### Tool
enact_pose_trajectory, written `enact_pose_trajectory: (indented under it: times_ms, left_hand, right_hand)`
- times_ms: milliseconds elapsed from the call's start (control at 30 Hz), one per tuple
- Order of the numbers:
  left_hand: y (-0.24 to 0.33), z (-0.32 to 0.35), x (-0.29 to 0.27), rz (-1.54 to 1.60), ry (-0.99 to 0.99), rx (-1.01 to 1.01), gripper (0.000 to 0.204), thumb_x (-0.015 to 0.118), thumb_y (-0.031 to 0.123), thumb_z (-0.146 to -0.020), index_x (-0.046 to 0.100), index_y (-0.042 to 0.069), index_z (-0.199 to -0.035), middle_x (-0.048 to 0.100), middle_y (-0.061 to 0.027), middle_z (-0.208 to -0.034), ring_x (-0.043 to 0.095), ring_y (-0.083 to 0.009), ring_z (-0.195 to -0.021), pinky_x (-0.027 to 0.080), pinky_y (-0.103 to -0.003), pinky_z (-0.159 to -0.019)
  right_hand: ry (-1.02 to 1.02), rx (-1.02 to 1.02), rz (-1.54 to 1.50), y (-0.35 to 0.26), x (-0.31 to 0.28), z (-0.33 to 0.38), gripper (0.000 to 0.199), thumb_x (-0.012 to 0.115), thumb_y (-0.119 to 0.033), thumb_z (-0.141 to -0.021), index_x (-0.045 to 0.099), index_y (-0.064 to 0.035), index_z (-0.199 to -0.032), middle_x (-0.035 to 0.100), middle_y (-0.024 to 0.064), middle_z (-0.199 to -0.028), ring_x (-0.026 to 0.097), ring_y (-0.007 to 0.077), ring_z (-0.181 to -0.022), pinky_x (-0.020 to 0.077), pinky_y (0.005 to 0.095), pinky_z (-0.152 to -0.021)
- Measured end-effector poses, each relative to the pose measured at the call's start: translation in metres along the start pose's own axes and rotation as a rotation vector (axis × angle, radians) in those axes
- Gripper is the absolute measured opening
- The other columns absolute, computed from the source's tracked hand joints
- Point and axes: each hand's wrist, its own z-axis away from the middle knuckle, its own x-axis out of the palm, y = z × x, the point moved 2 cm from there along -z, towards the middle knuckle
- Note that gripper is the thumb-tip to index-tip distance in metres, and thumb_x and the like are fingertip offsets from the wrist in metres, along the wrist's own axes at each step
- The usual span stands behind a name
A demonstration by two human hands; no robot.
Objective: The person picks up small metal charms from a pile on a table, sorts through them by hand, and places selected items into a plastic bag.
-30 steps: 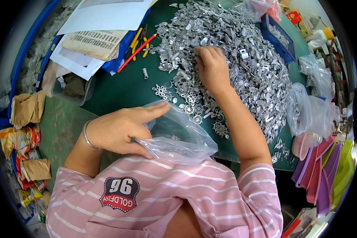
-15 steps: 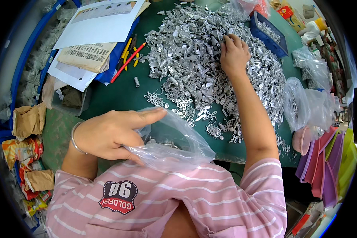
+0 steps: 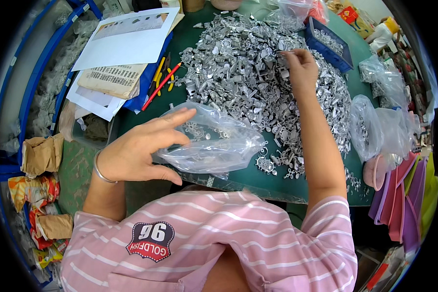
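Observation:
A large heap of small silver metal charms [image 3: 238,63] covers the green table. Over its right part is my right hand [image 3: 304,73], thumb and fingers pinched together; whatever sits at the fingertips is too small to make out against the heap. A clear plastic bag [image 3: 214,153] lies at the table's near edge, its mouth spread, with some charms showing through the film. Beside the bag's left side is my left hand [image 3: 141,148], fingers stretched and thumb apart, not gripping it. Several wheel-shaped charms [image 3: 265,165] lie loose to the right of the bag.
Papers [image 3: 126,36] and a blue folder lie at the far left, with a red pen [image 3: 161,86] and yellow-handled pliers [image 3: 156,78] alongside. A blue tray [image 3: 328,44] of small parts stands far right. Filled clear bags [image 3: 367,126] sit along the right edge.
My left hand has loosened from the bag and its fingers have spread. The bag has moved away from my body onto the table. My right hand has shifted slightly right and nearer, fingers now pinched.

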Motion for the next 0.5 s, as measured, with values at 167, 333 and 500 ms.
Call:
enact_pose_trajectory:
  times_ms: [167, 333, 500]
  left_hand:
    - [0.012, -0.004, -0.013, -0.150, 0.017, 0.128, 0.050, 0.082, 0.033, -0.056, 0.063, 0.000, -0.087, 0.060, -0.0183, -0.113, 0.058, -0.0324, -0.097, 0.044, -0.037, -0.082]
    - [0.023, -0.036, -0.025, -0.228, 0.208, 0.181, 0.037, 0.078, 0.029, -0.063, 0.063, 0.000, -0.081, 0.065, -0.0136, -0.095, 0.060, -0.0277, -0.082, 0.046, -0.035, -0.072]
    - [0.018, -0.069, -0.027, -0.300, 0.187, 0.233, 0.020, 0.073, 0.016, -0.070, 0.063, 0.002, -0.079, 0.065, -0.0104, -0.087, 0.061, -0.0236, -0.079, 0.047, -0.032, -0.069]
  right_hand:
    - [-0.188, 0.220, 0.083, -0.011, -0.006, 0.002, 0.021, 0.062, -0.015, -0.078, 0.064, -0.0030, -0.094, 0.066, 0.0116, -0.085, 0.062, 0.0215, -0.072, 0.0484, 0.0346, -0.065]
    - [-0.403, -0.344, 0.768, -0.019, 0.022, 0.033, 0.023, 0.066, -0.023, -0.078, 0.063, -0.0060, -0.093, 0.061, 0.0131, -0.086, 0.062, 0.0307, -0.074, 0.0493, 0.0399, -0.065]
    - [-0.371, -0.339, 0.919, -0.017, 0.020, 0.048, 0.021, 0.063, -0.024, -0.081, 0.060, -0.0033, -0.083, 0.059, 0.0135, -0.083, 0.061, 0.0342, -0.076, 0.0496, 0.0427, -0.065]
